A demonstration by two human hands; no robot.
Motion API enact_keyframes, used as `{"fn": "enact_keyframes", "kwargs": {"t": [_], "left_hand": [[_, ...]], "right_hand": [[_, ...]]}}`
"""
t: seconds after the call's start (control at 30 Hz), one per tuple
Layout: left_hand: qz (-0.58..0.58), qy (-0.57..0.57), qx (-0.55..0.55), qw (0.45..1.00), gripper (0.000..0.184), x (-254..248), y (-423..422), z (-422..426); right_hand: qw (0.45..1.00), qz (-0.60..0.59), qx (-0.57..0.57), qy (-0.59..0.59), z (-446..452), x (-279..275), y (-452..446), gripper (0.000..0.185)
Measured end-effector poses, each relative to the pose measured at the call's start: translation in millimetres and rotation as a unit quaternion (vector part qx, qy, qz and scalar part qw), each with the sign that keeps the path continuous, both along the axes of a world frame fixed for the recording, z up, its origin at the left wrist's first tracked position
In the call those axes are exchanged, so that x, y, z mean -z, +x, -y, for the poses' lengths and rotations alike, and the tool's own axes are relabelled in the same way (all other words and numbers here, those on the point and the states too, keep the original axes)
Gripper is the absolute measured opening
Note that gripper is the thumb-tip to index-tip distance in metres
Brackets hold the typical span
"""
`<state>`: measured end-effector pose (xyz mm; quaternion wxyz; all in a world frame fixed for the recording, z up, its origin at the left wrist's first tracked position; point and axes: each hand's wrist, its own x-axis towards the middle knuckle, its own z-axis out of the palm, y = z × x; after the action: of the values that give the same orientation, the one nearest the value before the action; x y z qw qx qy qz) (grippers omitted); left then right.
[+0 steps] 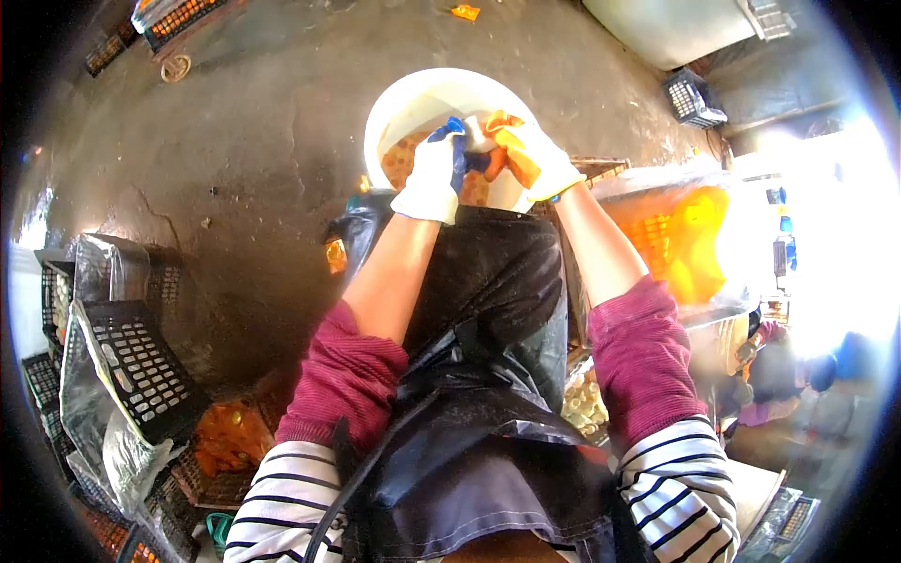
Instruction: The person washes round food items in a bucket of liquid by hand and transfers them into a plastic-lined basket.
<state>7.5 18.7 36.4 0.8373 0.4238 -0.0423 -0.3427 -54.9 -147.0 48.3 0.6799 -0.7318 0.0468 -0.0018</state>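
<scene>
My left hand (435, 174), in a white and blue glove, is over the round white tub (377, 117), with its fingers closed. Facing it, my right hand (532, 158) wears a white and orange glove, its fingers also closed. Between the two hands shows a small whitish piece (478, 137), too blurred to name, with something reddish-orange (495, 165) just below it. The gloves hide which hand grips what. Inside the tub lie many orange-brown round pieces (399, 161), partly covered by my hands.
A black apron (488, 258) covers my lap against the tub. To the right stands a crate (657, 235) with bright yellow-orange plastic. Black crates (145, 371) and a box of orange pieces (230, 439) are at left. People (774, 371) are at far right.
</scene>
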Motion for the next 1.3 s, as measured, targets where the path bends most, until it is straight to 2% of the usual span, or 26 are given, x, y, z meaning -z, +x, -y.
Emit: {"fn": "enact_keyframes", "kwargs": {"t": [0.1, 0.13, 0.2, 0.23, 0.3, 0.37, 0.4, 0.43, 0.5, 0.53, 0.57, 0.67, 0.77, 0.83, 0.9, 0.97, 1.0, 1.03, 1.07, 1.1, 1.13, 1.17, 1.2, 1.23, 1.27, 1.3], "left_hand": [[-0.092, 0.063, -0.014, 0.994, 0.018, -21, -1, -5], [-0.091, 0.040, -0.021, 0.995, 0.019, -14, 0, -3], [-0.088, -0.008, -0.033, 0.996, 0.020, 4, 4, 5], [-0.071, 0.003, -0.025, 0.997, 0.023, 8, 4, 6], [-0.038, 0.025, -0.011, 0.999, 0.030, 1, -2, 3], [-0.036, 0.023, 0.010, 0.999, 0.032, -21, -10, -4], [-0.036, 0.021, 0.022, 0.999, 0.032, -37, -14, -10], [0.008, -0.035, 0.049, 0.998, 0.034, -46, -17, -17], [0.065, 0.003, 0.062, 0.996, 0.031, -7, -5, -1], [0.092, 0.023, 0.069, 0.993, 0.031, 8, -1, 5], [0.117, 0.062, 0.059, 0.989, 0.034, 2, -3, 3], [0.189, 0.148, 0.072, 0.968, 0.037, -16, -1, -2], [0.151, 0.133, 0.050, 0.978, 0.043, 20, 16, 14], [0.012, 0.011, 0.029, 0.999, 0.047, 12, 13, 10], [-0.090, -0.083, -0.005, 0.992, 0.049, 17, 14, 14], [-0.147, -0.073, -0.041, 0.986, 0.049, 8, 13, 11], [-0.176, -0.065, -0.056, 0.981, 0.049, 4, 11, 7], [-0.123, -0.097, -0.056, 0.986, 0.048, 13, 12, 8], [-0.137, -0.105, -0.052, 0.984, 0.046, 17, 15, 8], [-0.036, -0.207, -0.005, 0.978, 0.037, 58, 31, 18], [0.081, -0.090, -0.045, 0.992, 0.028, 61, 25, 14], [0.082, -0.045, -0.023, 0.995, 0.025, 39, 22, 4], [0.112, -0.042, -0.032, 0.992, 0.028, 34, 18, 3], [0.079, -0.070, -0.020, 0.994, 0.033, 56, 24, 10], [0.010, -0.071, -0.004, 0.997, 0.039, 26, 13, 0], [0.020, -0.069, 0.023, 0.997, 0.041, 38, 15, 7]], "right_hand": [[0.994, 0.098, -0.039, 0.003, -14, -9, -4, 0.037], [0.991, 0.126, -0.048, -0.011, -23, -19, -6, 0.038], [0.991, 0.112, -0.061, -0.034, -22, -19, -3, 0.034], [0.994, 0.072, -0.066, -0.044, -10, -1, 3, 0.030], [0.990, 0.010, -0.030, -0.140, -20, -7, 5, 0.027], [0.949, -0.028, 0.053, -0.308, -37, -14, 5, 0.027], [0.929, -0.007, 0.055, -0.366, -32, -8, 6, 0.026], [0.905, 0.014, 0.055, -0.422, -23, 2, 7, 0.026], [0.916, 0.017, 0.076, -0.394, -20, 4, 8, 0.026], [0.947, -0.002, 0.095, -0.307, -26, -5, 10, 0.027], [0.969, -0.021, 0.114, -0.217, -30, -10, 10, 0.027], [0.973, -0.025, 0.154, -0.172, -24, 2, 2, 0.021], [0.985, 0.024, 0.145, -0.093, -38, -7, -10, 0.019], [0.991, 0.040, 0.123, -0.043, -55, -34, -17, 0.019], [0.993, 0.023, 0.118, -0.010, -56, -41, -21, 0.021], [0.991, -0.014, 0.134, 0.011, -37, -38, -27, 0.026], [0.990, 0.013, 0.136, -0.033, -28, -39, -32, 0.025], [0.986, 0.036, 0.144, -0.077, -18, -40, -41, 0.023], [0.979, 0.054, 0.156, -0.122, -11, -40, -59, 0.023], [0.974, 0.013, 0.212, -0.077, -11, -49, -83, 0.020], [0.971, -0.044, 0.235, -0.023, -27, -76, -110, 0.019], [0.955, -0.058, 0.268, -0.110, -41, -93, -144, 0.020], [0.928, -0.023, 0.229, -0.292, -28, -85, -187, 0.023], [0.858, 0.018, 0.212, -0.467, -16, -76, -230, 0.027], [0.704, 0.107, 0.100, -0.695, 16, -48, -287, 0.033], [0.707, 0.053, 0.100, -0.698, 6, -50, -329, 0.038]]}}
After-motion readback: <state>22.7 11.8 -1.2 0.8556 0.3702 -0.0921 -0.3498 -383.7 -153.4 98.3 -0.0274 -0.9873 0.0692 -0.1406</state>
